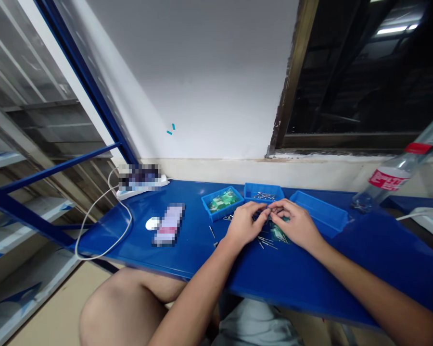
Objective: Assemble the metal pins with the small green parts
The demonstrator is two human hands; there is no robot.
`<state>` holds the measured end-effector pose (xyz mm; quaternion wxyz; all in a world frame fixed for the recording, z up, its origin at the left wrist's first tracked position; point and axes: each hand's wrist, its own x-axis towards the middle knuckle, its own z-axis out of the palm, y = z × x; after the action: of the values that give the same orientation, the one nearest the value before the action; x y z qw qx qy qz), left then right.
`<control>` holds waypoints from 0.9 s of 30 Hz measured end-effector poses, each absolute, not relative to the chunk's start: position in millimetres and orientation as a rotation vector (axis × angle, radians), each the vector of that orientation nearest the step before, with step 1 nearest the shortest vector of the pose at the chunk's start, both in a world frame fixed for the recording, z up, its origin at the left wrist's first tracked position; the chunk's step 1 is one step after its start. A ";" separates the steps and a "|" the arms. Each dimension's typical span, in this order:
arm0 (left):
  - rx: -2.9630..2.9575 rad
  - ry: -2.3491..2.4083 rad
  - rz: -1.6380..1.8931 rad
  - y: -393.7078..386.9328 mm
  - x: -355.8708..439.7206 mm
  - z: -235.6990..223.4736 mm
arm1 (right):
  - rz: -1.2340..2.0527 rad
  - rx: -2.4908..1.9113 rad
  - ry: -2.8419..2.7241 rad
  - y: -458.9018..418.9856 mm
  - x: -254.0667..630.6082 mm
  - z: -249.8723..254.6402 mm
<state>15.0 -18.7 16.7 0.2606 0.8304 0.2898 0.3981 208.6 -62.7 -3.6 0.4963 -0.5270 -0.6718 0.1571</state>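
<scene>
My left hand (246, 220) and my right hand (296, 222) meet over the blue table (187, 250), fingertips pinched together on a small metal pin-like part I can barely make out. A small green circuit board (278, 234) lies under my right hand. Several loose metal pins (265, 242) are scattered on the table just in front of both hands. Behind the hands stand three blue bins: one with green boards (222, 201), one with metal pins (263, 193), and one that looks empty (319, 212).
A clear plastic bottle (389, 180) with a red cap leans at the right. A white power strip (142, 185) with a white cable (94, 211) sits at the back left, near a white oval object (152, 223). My bare knee (122, 302) is under the table edge.
</scene>
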 end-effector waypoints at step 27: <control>2.283 0.923 0.946 -11.2 13.7 8.4 | 0.365 -1.310 -1.671 -64.4 207.8 -2.4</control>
<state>13.7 -11.2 8.4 0.2493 0.8382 0.3387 0.3472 207.8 -64.4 -2.4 0.4739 -0.5353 -0.6830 0.1493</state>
